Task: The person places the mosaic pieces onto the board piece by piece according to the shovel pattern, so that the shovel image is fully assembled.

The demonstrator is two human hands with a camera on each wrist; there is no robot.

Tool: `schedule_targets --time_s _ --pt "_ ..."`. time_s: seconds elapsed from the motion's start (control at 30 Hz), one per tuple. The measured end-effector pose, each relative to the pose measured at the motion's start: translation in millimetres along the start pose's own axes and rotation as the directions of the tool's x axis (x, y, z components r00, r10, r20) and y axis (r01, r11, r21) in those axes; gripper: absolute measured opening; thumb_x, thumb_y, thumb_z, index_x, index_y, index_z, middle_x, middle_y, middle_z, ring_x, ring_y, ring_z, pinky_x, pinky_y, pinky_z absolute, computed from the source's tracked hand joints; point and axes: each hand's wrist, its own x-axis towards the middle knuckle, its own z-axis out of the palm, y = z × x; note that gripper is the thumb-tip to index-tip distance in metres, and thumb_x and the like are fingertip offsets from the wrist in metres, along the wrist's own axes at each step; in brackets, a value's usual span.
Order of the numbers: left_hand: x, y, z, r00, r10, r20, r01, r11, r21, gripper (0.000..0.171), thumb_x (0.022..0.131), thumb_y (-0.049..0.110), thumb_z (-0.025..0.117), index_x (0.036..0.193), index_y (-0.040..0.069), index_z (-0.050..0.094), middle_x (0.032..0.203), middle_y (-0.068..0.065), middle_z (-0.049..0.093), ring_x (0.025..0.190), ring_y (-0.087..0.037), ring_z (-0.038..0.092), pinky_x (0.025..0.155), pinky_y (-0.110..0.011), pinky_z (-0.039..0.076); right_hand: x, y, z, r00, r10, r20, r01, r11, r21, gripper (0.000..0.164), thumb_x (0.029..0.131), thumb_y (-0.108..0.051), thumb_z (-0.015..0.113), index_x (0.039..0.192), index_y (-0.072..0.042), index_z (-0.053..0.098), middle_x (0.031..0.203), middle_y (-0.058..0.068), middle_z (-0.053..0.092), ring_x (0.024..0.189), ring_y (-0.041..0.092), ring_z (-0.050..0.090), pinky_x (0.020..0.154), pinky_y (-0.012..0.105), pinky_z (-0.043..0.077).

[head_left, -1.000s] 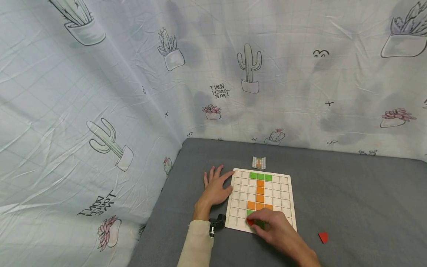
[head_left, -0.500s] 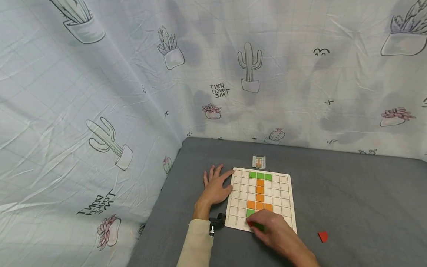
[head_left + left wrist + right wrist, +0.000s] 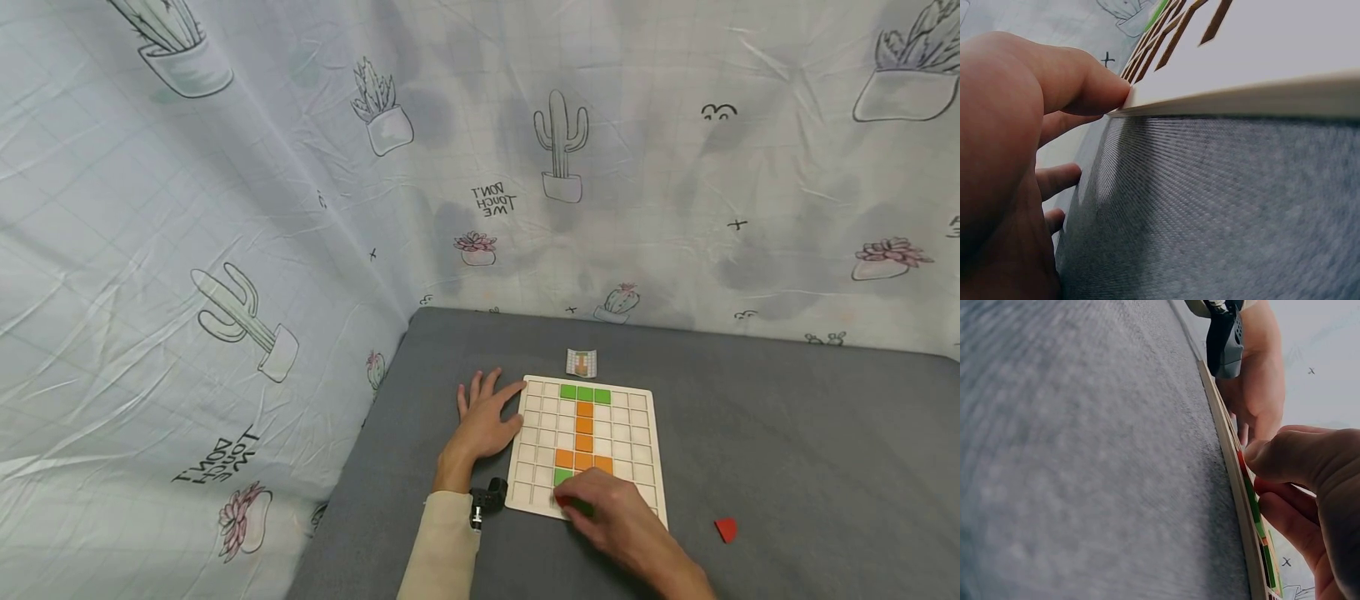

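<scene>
A pale grid board [image 3: 641, 435] lies flat on the grey cloth. Spread and fairly straight, the fingers of my left hand [image 3: 482, 427] rest along its left side, thumb and forefinger touching the edge. My right hand [image 3: 618, 514] bends over the near rows, thumb and fingertips pinching a small red piece [image 3: 1241, 462] low against the board. Green tiles [image 3: 585, 394] fill part of the far row, with an orange column [image 3: 584, 426] and a short orange row [image 3: 583, 460] below. One green tile [image 3: 562, 477] shows beside my right fingers; the hand partly hides the near rows.
To the right of the board lies a loose red piece [image 3: 726, 530] with a curved edge. Beyond the far edge sits a small printed pattern card [image 3: 581, 363]. A cactus-print curtain [image 3: 645, 167] hangs behind and at the left.
My right fingertips have closed in and lowered slightly over the red piece, covering more of it. The left hand has stayed at the board's edge.
</scene>
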Motion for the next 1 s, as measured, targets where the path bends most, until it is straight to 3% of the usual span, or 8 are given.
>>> schedule_targets --time_s 0.27,0.5,0.7,0.87,1.0 --pt "0.7 -0.1 -0.9 1.000 -0.008 0.001 0.008 1.000 0.005 0.056 0.104 0.021 0.066 0.160 0.021 0.059 0.179 -0.020 0.028 0.170 -0.048 0.008 0.133 -0.075 -0.005 1 2 1 1.000 -0.009 -0.025 0.009 1.000 -0.010 0.040 0.075 0.003 0.097 0.102 -0.023 0.081 0.098 -0.016 0.078 0.091 0.001 0.071 0.085 0.013 0.057" --pt "0.4 1.6 -2.0 1.000 -0.006 0.012 0.006 1.000 -0.003 0.056 0.105 0.021 0.065 0.161 0.021 0.058 0.180 -0.020 0.026 0.170 -0.049 0.006 0.133 -0.075 -0.006 -2 7 -3 0.996 0.025 -0.084 -0.017 0.995 0.095 0.040 0.077 0.004 0.095 0.104 -0.022 0.082 0.100 -0.014 0.078 0.089 0.004 0.073 0.083 0.011 0.058" --pt "0.5 1.6 -1.4 1.000 -0.001 0.004 0.001 1.000 -0.001 0.056 0.105 0.020 0.065 0.161 0.020 0.058 0.179 -0.021 0.027 0.169 -0.050 0.008 0.132 -0.076 -0.005 -9 14 -19 0.985 0.128 -0.113 -0.112 0.985 0.134 0.041 0.076 0.007 0.094 0.106 -0.019 0.083 0.103 -0.008 0.081 0.089 0.009 0.076 0.079 0.015 0.060" --pt "1.0 0.9 -0.6 1.000 -0.007 0.009 0.007 1.000 0.001 0.057 0.105 0.020 0.066 0.161 0.021 0.058 0.180 -0.020 0.027 0.170 -0.049 0.008 0.133 -0.075 -0.006 -18 18 -38 0.964 0.243 -0.109 -0.232 0.967 0.103 0.039 0.078 -0.001 0.096 0.110 -0.020 0.085 0.105 -0.010 0.082 0.092 0.009 0.077 0.086 0.008 0.055" --pt "1.0 0.8 0.0 1.000 -0.021 0.013 0.021 1.000 0.003 0.057 0.105 0.022 0.066 0.162 0.024 0.057 0.180 -0.018 0.026 0.170 -0.047 0.007 0.133 -0.074 -0.006 -27 23 -52 0.946 0.290 -0.144 -0.283 0.957 0.064 0.038 0.078 -0.005 0.098 0.111 -0.020 0.086 0.104 -0.010 0.083 0.090 0.009 0.079 0.088 0.004 0.052"
